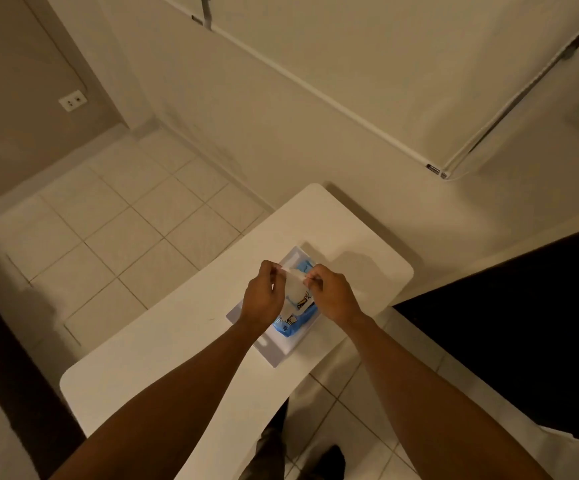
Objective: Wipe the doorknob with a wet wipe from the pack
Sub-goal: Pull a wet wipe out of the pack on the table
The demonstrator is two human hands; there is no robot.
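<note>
Your left hand [262, 295] and right hand [333, 295] each pinch a top corner of the wet wipe [295, 287], spread just above the blue pack [293, 325] on the worktop [177, 348]. Wipe out; doorknob not visible, wiping not yet done.

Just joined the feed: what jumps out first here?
Two bare hands, left hand and right hand, meet mid-frame, stretching a white wet wipe between their fingertips. Directly beneath lies the blue pack, resting on a white tray on the white table. No doorknob is in view.
</note>
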